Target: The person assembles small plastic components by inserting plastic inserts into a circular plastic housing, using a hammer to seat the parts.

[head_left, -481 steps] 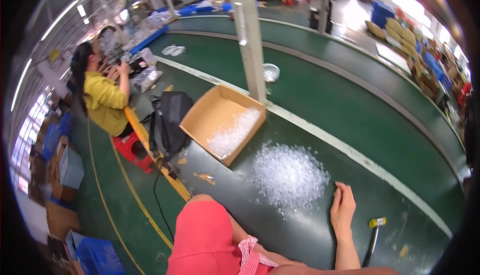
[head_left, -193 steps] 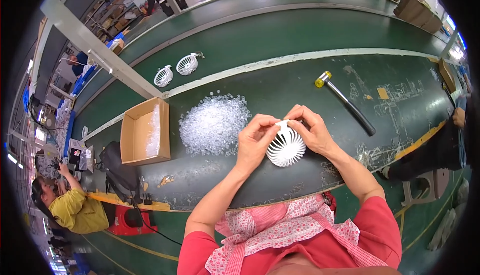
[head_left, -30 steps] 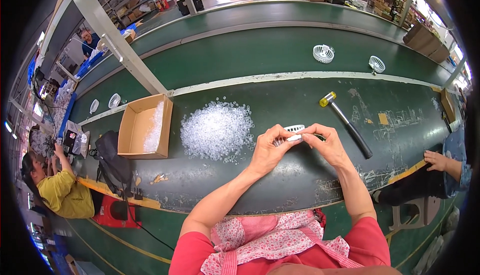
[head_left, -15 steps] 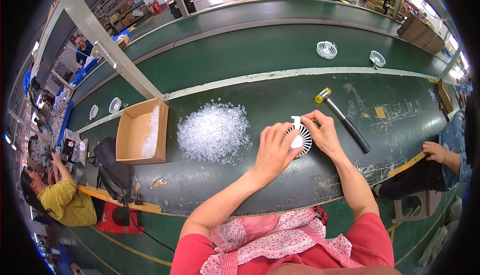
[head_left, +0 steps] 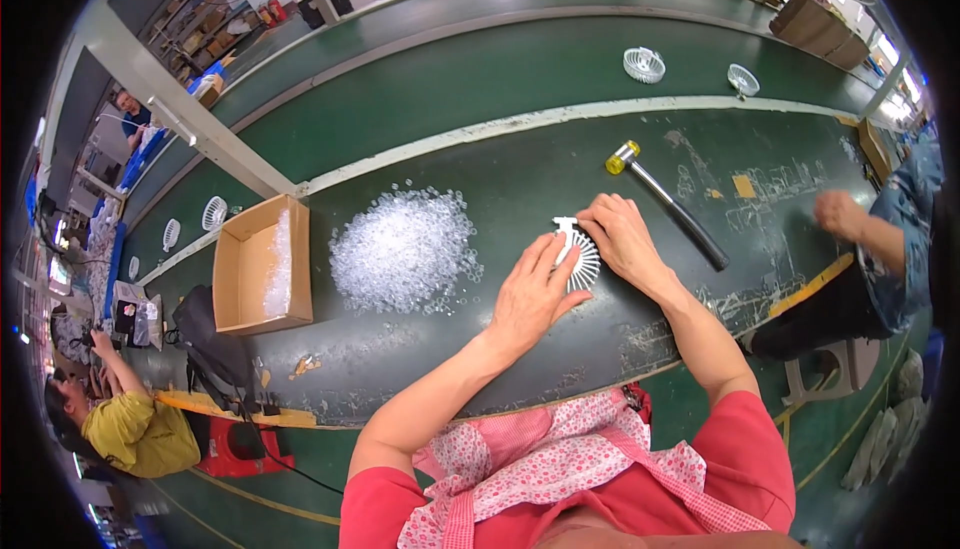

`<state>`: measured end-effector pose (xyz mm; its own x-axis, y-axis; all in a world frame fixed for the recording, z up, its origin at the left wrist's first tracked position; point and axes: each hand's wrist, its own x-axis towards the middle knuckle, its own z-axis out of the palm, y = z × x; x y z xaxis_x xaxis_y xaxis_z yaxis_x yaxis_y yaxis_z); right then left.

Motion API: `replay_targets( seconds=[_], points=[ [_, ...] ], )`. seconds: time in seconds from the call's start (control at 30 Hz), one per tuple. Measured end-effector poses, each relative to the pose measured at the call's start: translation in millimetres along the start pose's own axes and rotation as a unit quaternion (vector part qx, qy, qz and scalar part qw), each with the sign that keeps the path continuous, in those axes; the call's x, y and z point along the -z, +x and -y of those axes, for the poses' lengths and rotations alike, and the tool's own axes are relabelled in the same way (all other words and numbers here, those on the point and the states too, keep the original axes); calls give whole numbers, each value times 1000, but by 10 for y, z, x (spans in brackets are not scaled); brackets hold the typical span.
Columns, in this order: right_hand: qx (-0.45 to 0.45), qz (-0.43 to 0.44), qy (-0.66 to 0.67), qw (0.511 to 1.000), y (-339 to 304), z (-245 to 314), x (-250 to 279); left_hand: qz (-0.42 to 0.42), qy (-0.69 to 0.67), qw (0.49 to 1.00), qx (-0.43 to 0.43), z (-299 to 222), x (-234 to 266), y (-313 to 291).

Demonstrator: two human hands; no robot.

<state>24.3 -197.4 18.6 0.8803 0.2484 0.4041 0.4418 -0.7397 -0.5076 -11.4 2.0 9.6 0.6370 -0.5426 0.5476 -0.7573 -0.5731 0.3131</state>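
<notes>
Between my hands is a round white slatted fan grille (head_left: pixel 587 267) with a short tab at its top, flat on the dark worktop. My left hand (head_left: pixel 530 294) grips its left side, thumb along the lower edge and fingers over the hub. My right hand (head_left: pixel 622 239) closes on its upper right rim, fingertips against the tab. To the left lies a broad pile of small clear plastic rings (head_left: pixel 405 251). A mallet (head_left: pixel 668 204) with a yellow head and black handle rests to the right of my right hand.
An open cardboard box (head_left: pixel 245 274) with clear pieces inside stands left of the pile. Beyond the pale rail, white grilles (head_left: pixel 644 65) sit on the green conveyor belt (head_left: pixel 480 84). At the right, a co-worker's hand (head_left: pixel 842 215) is over the worktop; another co-worker in yellow (head_left: pixel 140 434) sits left.
The grille has turned slightly, and my left hand now covers its hub. My right hand lies flatter along its rim. The right co-worker's hand has moved inward from the table edge. The view has shifted.
</notes>
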Motion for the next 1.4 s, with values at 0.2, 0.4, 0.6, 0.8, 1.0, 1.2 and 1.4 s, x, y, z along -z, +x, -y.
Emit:
replay_targets(
  seconds=[0.2,0.4,0.6,0.8,1.0,1.2,1.4],
  points=[
    [21,98,7,995,73,-3,135,6,14,1000,14,28,13,-4],
    [-34,-97,-176,979,-74,-325,499,17,53,998,2,-41,64,-1],
    [-106,-46,-158,981,-243,-637,511,-25,44,999,-11,-45,17,-35],
    [-15,-120,11,993,-108,341,859,-38,52,998,-11,-15,69,-49],
    [-49,52,-38,997,-250,125,573,-46,46,998,-16,3,101,-10],
    [-13,-73,-136,988,-27,-49,597,-90,109,989,43,362,332,114],
    [39,139,-7,989,221,102,371,-19,253,956,147,697,351,14]
  ],
)
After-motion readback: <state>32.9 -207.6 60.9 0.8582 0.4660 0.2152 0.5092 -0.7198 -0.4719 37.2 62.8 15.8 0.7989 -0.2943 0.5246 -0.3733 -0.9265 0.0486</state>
